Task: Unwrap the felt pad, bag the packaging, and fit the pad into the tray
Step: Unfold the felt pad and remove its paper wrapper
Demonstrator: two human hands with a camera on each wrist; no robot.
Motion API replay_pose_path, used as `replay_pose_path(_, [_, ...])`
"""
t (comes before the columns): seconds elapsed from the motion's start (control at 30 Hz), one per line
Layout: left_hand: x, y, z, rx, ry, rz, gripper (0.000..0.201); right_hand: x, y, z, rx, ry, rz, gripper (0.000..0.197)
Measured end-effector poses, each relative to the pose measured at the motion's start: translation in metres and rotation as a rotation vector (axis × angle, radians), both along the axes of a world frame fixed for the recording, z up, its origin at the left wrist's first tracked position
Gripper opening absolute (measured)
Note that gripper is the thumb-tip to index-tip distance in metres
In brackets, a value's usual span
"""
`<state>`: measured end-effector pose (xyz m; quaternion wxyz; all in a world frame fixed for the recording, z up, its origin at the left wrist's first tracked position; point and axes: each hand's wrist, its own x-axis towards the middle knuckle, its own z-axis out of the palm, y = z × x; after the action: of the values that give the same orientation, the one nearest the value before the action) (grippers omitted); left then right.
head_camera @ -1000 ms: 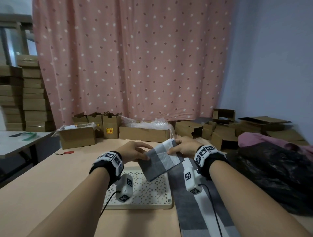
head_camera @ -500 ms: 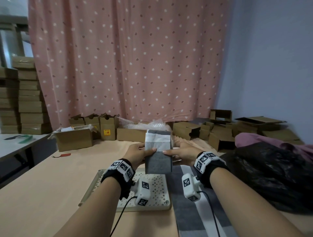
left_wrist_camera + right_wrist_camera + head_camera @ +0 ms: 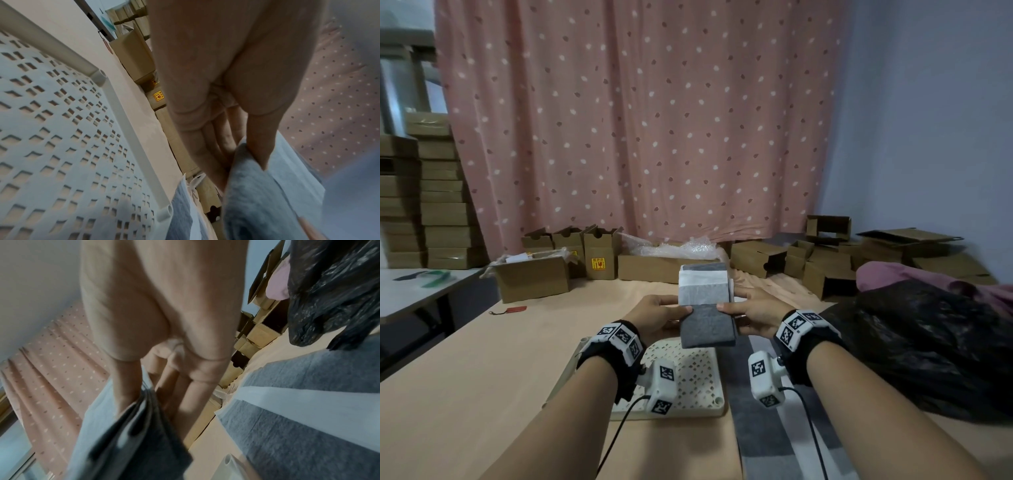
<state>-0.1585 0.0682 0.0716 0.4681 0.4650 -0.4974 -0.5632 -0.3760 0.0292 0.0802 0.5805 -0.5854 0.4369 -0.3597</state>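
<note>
A folded grey felt pad (image 3: 706,320) with a white band across its upper part is held upright above the table. My left hand (image 3: 659,313) pinches its left edge (image 3: 246,162) between thumb and fingers. My right hand (image 3: 751,313) pinches its right edge (image 3: 144,404) the same way. Below it lies the cream perforated tray (image 3: 695,383), flat on the wooden table (image 3: 482,359); the tray's holed floor (image 3: 61,129) fills the left wrist view. A black plastic bag (image 3: 921,346) sits at the right (image 3: 333,288).
A grey and white striped felt strip (image 3: 767,442) lies on the table right of the tray (image 3: 308,410). Cardboard boxes (image 3: 534,277) and bubble wrap (image 3: 681,248) line the far edge. A small red tag (image 3: 516,310) lies at the left. A pink cloth (image 3: 914,277) lies behind the bag.
The pad has gone from tilted and low over the tray to upright and squared between both hands. Since half a second ago it has hardly moved.
</note>
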Motion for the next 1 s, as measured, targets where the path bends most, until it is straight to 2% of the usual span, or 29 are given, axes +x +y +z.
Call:
replay_pose_path(0.17, [0.008, 0.001, 0.006, -0.008, 0.068, -0.015, 0.03, -0.003, 0.003, 0.007, 0.002, -0.124, 0.048, 0.04])
replay_pose_path(0.43, [0.013, 0.003, 0.003, -0.025, 0.147, 0.005, 0.034, 0.003, 0.002, 0.005, -0.025, -0.215, 0.057, 0.031])
replay_pose_path(0.67, [0.007, 0.005, 0.0, -0.045, 0.148, 0.023, 0.033, 0.001, 0.002, 0.003, -0.06, -0.165, 0.041, 0.031])
replay_pose_path(0.8, [0.002, 0.006, -0.005, -0.057, 0.094, 0.022, 0.024, -0.002, -0.001, 0.003, -0.068, -0.141, 0.031, 0.027])
replay_pose_path(1.0, [0.001, 0.003, 0.002, -0.043, 0.145, -0.033, 0.027, 0.003, -0.005, 0.006, -0.13, -0.032, -0.025, 0.029])
